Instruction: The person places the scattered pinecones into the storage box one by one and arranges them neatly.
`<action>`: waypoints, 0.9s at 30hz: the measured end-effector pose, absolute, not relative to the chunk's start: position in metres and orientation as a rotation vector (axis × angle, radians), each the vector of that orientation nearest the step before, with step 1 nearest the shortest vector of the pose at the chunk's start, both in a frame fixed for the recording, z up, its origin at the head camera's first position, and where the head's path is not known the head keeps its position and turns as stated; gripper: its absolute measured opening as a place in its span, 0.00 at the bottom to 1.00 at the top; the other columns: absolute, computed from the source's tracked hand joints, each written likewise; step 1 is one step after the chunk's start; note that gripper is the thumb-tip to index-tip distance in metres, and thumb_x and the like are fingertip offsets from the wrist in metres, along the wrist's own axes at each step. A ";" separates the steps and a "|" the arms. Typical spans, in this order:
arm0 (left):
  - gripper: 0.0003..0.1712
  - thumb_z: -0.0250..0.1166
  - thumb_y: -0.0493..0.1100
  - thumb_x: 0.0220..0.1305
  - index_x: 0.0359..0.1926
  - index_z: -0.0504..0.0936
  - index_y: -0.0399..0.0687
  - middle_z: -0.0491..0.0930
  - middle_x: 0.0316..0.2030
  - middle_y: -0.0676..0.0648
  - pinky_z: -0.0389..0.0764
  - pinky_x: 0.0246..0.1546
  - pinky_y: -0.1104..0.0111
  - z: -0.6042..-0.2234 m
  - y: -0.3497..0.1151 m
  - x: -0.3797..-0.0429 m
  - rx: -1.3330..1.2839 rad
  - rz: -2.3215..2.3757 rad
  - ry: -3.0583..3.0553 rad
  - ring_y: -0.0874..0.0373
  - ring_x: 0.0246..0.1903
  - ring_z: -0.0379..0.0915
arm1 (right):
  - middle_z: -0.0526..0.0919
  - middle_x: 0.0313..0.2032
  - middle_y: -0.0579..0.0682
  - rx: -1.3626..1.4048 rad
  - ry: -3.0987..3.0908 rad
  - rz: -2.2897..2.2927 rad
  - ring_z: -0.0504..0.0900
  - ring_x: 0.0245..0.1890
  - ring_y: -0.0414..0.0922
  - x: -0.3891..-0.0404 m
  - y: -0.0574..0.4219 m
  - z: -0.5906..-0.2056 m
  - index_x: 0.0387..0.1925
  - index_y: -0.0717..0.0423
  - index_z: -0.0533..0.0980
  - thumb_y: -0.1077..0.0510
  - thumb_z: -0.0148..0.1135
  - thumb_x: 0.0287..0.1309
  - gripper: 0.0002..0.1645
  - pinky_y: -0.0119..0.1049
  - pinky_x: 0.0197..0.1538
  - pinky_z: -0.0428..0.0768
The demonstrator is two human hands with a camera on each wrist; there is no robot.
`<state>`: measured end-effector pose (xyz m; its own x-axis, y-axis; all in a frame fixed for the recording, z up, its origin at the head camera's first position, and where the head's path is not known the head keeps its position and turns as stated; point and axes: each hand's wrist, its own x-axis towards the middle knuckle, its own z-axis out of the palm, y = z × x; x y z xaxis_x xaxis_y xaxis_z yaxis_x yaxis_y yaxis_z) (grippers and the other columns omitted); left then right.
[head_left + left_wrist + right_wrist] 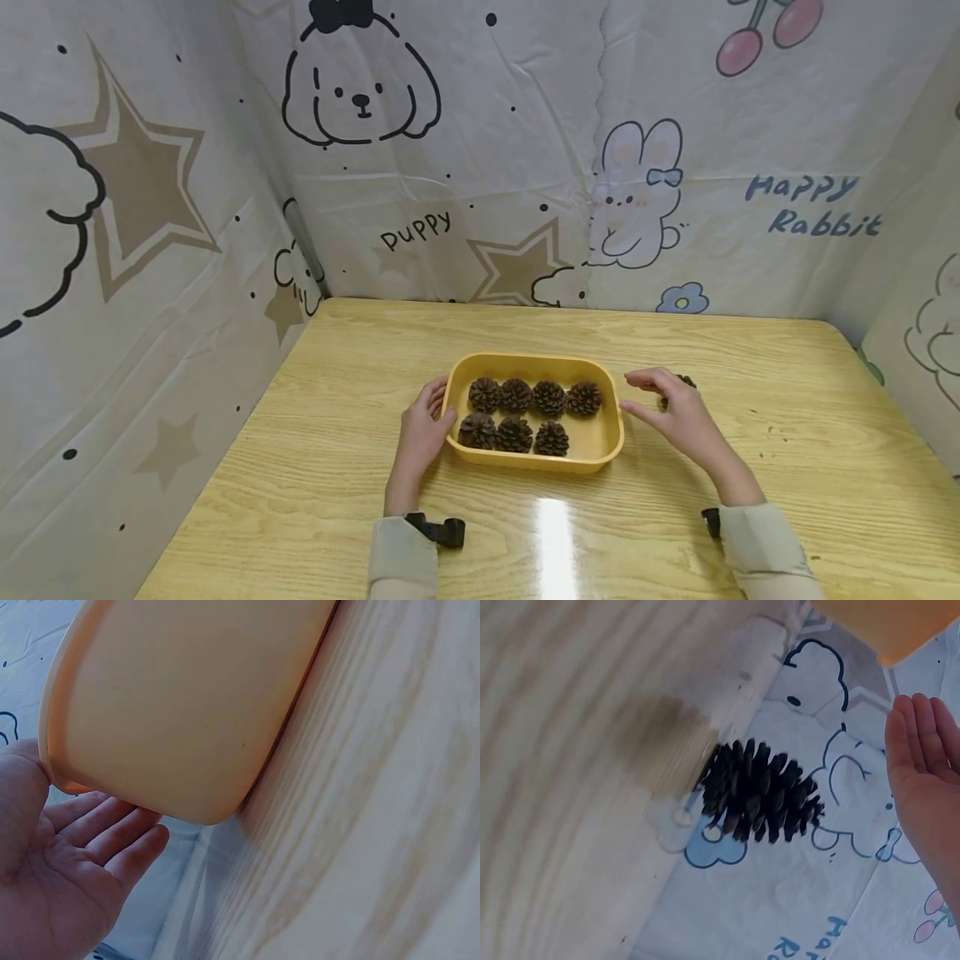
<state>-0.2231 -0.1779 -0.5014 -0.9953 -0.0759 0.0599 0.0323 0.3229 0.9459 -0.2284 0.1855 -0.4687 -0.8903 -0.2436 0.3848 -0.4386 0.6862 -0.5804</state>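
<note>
A yellow plastic box (525, 459) sits on the table, with several brown pine cones (549, 399) in two rows inside. My left hand (422, 427) grips its left end, thumb over the rim and fingers along the outside; the left wrist view shows the palm and fingers (135, 859) against the box wall (180, 712). Just off the box's right end is my right hand (678, 417), thumb and fingers spread apart with nothing between them. A single pine cone (761, 793) lies on the table beyond the right hand, partly hidden by it in the head view.
The wooden table (300, 500) ends at a printed cloth (450, 167) hanging behind it, and a similar cloth (150, 350) rises on the left. Small dark crumbs (761, 454) dot the tabletop to the right.
</note>
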 end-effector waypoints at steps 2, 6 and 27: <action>0.29 0.57 0.31 0.64 0.67 0.69 0.43 0.73 0.64 0.36 0.73 0.70 0.56 -0.502 -0.178 -0.223 0.037 -1.775 -2.476 0.43 0.66 0.70 | 0.82 0.49 0.59 0.522 -2.615 1.011 0.81 0.50 0.56 -0.229 0.190 -0.469 0.53 0.62 0.77 0.59 0.69 0.55 0.24 0.55 0.53 0.82; 0.29 0.58 0.32 0.64 0.67 0.69 0.43 0.73 0.64 0.36 0.73 0.69 0.57 -0.502 -0.178 -0.224 0.040 -1.775 -2.474 0.43 0.65 0.70 | 0.81 0.50 0.60 0.473 -2.611 1.026 0.80 0.51 0.58 -0.230 0.198 -0.468 0.55 0.63 0.76 0.59 0.68 0.57 0.25 0.55 0.54 0.81; 0.30 0.57 0.30 0.64 0.68 0.68 0.39 0.73 0.63 0.33 0.72 0.70 0.56 -0.493 -0.176 -0.219 0.021 -1.803 -2.449 0.42 0.66 0.69 | 0.75 0.55 0.68 0.260 -2.670 0.985 0.73 0.56 0.65 -0.231 0.231 -0.462 0.58 0.69 0.71 0.56 0.65 0.61 0.29 0.65 0.60 0.74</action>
